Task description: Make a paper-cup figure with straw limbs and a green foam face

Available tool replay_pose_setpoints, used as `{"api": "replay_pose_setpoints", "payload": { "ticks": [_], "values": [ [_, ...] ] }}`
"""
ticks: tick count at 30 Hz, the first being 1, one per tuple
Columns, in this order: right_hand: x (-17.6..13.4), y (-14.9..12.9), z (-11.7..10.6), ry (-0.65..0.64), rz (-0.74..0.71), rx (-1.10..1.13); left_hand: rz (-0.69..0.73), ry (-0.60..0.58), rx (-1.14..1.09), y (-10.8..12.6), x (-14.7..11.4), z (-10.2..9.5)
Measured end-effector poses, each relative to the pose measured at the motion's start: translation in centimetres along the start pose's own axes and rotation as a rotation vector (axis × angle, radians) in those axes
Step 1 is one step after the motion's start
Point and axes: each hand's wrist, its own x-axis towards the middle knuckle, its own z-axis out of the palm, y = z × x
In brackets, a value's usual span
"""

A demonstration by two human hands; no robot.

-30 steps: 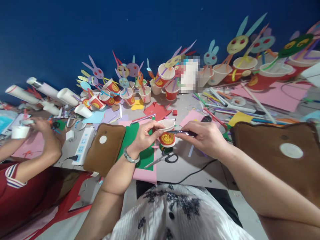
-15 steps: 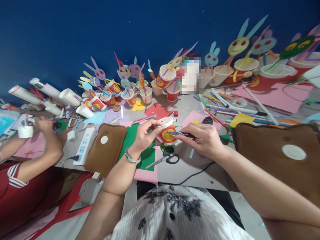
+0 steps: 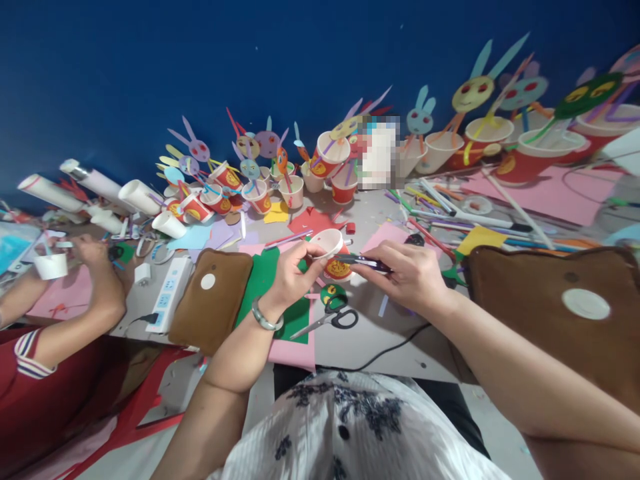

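Observation:
My left hand (image 3: 290, 277) pinches the rim of a red and white paper cup (image 3: 331, 245) with a yellow print, held slightly tilted above the table. Closed around a slim dark tool with a metallic tip (image 3: 373, 263) is my right hand (image 3: 410, 270); its exact kind is unclear. The tip meets the cup's side just below the rim, and I cannot tell whether it pierces the wall. Below the cup lie black-handled scissors (image 3: 340, 317) and a green paper piece with yellow eyes (image 3: 333, 293). Green paper (image 3: 293, 320) lies under my left wrist.
Finished cups with paper rabbit heads (image 3: 257, 193) line the back by the blue wall. Brown pads (image 3: 213, 300) flank me, with a power strip (image 3: 167, 297) at left. Pens and paper strips clutter the right. A co-worker's hand (image 3: 93, 252) works at far left.
The tool's tip has moved up the cup's side toward the rim. The cup has shifted slightly, uncovering more of the green paper piece beneath it.

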Motion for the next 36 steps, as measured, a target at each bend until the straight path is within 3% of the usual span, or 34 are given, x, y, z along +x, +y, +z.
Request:
{"api": "replay_pose_setpoints", "payload": {
  "ticks": [8, 18, 36],
  "values": [
    [0.01, 0.14, -0.21, -0.062, -0.065, -0.101, 0.075, -0.014, 0.067, 0.0, 0.1, 0.08],
    [0.11, 0.27, -0.69, -0.098, -0.125, -0.063, 0.01, -0.058, 0.02, -0.14, 0.05, 0.16],
    [-0.13, -0.13, -0.02, -0.031, 0.02, 0.089, -0.182, -0.022, -0.248, -0.65, -0.28, 0.53]
  ]
}}
